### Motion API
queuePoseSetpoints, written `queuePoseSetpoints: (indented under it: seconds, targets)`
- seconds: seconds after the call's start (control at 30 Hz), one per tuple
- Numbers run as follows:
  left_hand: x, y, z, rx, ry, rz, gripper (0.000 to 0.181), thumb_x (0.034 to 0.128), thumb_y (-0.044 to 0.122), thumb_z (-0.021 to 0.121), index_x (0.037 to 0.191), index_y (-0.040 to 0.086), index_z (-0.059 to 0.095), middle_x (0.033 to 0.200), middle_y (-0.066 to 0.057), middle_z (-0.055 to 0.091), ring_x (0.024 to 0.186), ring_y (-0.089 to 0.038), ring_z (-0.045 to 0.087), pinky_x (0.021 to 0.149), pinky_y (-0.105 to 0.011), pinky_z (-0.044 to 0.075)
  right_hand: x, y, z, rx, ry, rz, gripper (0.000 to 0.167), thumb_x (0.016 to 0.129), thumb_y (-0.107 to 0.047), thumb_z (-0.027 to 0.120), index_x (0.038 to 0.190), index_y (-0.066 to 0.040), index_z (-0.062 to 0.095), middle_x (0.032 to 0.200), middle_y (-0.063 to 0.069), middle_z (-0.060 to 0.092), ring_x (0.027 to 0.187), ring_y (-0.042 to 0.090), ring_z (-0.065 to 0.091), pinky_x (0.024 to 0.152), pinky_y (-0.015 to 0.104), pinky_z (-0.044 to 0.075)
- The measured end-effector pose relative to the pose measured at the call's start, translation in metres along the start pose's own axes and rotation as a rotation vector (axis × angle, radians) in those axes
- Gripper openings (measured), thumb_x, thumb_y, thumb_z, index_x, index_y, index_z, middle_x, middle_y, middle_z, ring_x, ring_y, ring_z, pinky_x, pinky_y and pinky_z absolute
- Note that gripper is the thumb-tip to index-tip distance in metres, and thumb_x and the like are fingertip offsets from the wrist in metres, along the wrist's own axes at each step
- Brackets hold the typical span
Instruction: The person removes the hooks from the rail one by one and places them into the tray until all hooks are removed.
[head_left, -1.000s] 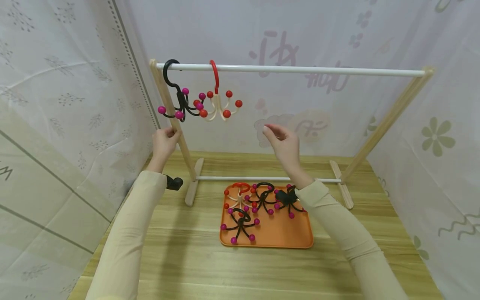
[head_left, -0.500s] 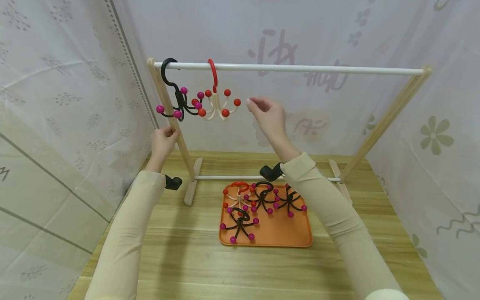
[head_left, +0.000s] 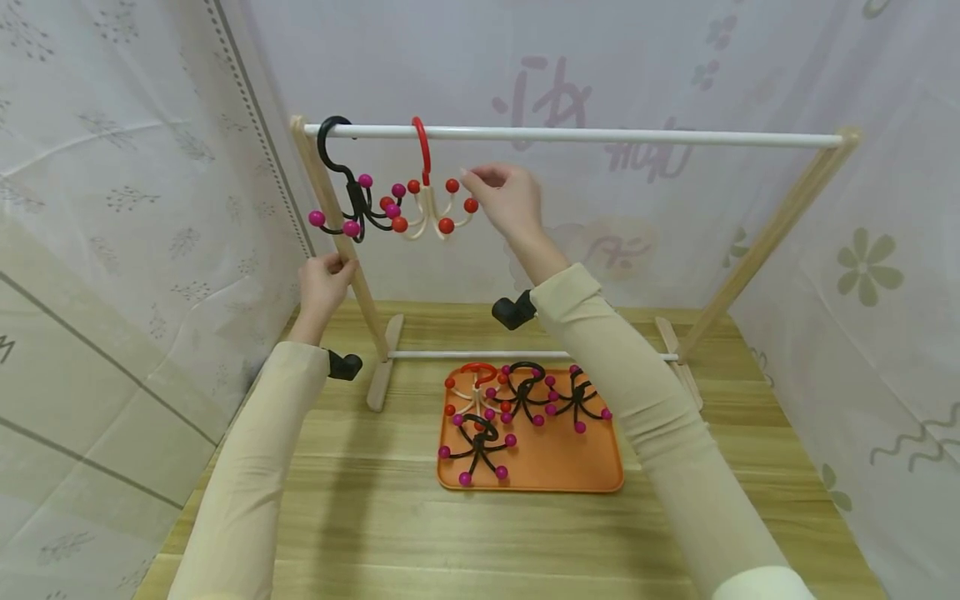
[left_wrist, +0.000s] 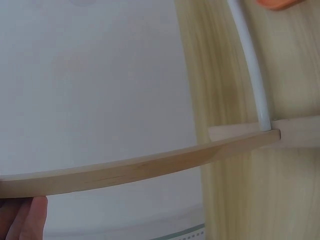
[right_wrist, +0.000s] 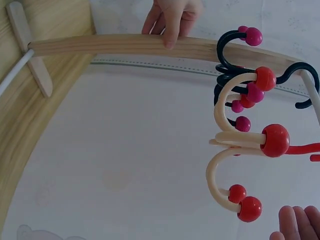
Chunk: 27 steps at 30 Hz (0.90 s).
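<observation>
We find the right hand [head_left: 510,200] with its fingers loosely bent and the thumb near them, holding nothing; it is just beside the red-hooked hanger [head_left: 426,204], and in the right wrist view we note a gap between fingertips and the nearest red ball. That hanger, with cream arms tipped in red balls, hangs by its hook from the white top rail [head_left: 600,136]. We record the left hand [head_left: 324,285] pinching the left upright [head_left: 366,304], thumb on one face and fingers behind, below the level of the hanging pieces. Between that upright and the red-hooked hanger, the black hanger [head_left: 355,200] with magenta balls hangs from the same rail, turned at an angle; in the head view its balls partly overlap the red ones, and we cannot tell whether they touch. Below, the white lower rail [head_left: 480,356] joins the rack's two sides. In front of it, we observe the orange tray [head_left: 562,467] on the wood-grain table [head_left: 375,533], bearing a second red-hooked piece [head_left: 477,398] and three black ones lying around it. Pale printed cloth [head_left: 637,83] stands behind the rack.
</observation>
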<state>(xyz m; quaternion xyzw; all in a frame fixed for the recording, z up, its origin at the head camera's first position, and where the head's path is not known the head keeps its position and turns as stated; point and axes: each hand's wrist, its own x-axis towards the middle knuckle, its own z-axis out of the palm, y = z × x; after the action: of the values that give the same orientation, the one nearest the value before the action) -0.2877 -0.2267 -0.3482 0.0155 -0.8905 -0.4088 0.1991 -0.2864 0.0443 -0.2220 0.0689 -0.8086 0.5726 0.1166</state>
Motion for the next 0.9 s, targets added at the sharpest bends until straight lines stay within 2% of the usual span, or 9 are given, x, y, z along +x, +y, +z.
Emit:
queuePoseSetpoints:
  seconds: [0.1,0.37,0.53,0.9]
  targets:
    - [0.0,0.0,0.0,0.001,0.0,0.003,0.027,0.0879,0.018,0.053,0.09,-0.006,0.064,0.086,-0.02,0.064,0.074,-0.026,0.059,0.056,-0.02,0.04,0.002,-0.006,0.005,-0.002,-0.02,0.025,0.033,0.079,-0.035,0.065,0.103,-0.012,0.066,0.091,-0.004,0.064,0.081,0.011,0.056,0.071,0.023,0.042]
    - [0.001,-0.001,-0.001,0.005,0.002,0.014,0.028,0.0885,0.019,0.052,0.09,-0.006,0.064,0.088,-0.021,0.064,0.075,-0.026,0.059,0.055,-0.019,0.039,0.003,-0.023,0.018,-0.047,-0.032,-0.013,0.038,0.078,-0.038,0.065,0.106,-0.013,0.065,0.094,-0.005,0.063,0.085,0.007,0.055,0.072,0.021,0.042]
    - [0.0,0.0,-0.002,0.01,-0.003,0.013,0.029,0.0888,0.02,0.052,0.09,-0.006,0.065,0.088,-0.02,0.064,0.074,-0.025,0.058,0.055,-0.019,0.039,0.004,-0.03,0.026,-0.107,-0.017,-0.052,0.039,0.078,-0.037,0.065,0.108,-0.012,0.063,0.096,-0.005,0.064,0.089,0.005,0.055,0.076,0.019,0.039]
    - [0.001,0.0,0.0,0.008,0.003,0.001,0.027,0.0884,0.019,0.052,0.09,-0.005,0.065,0.088,-0.02,0.064,0.075,-0.026,0.059,0.055,-0.02,0.039,0.006,-0.039,0.036,-0.153,0.028,-0.119,0.032,0.08,-0.033,0.064,0.107,-0.015,0.065,0.089,-0.006,0.064,0.081,0.004,0.055,0.069,0.018,0.038]
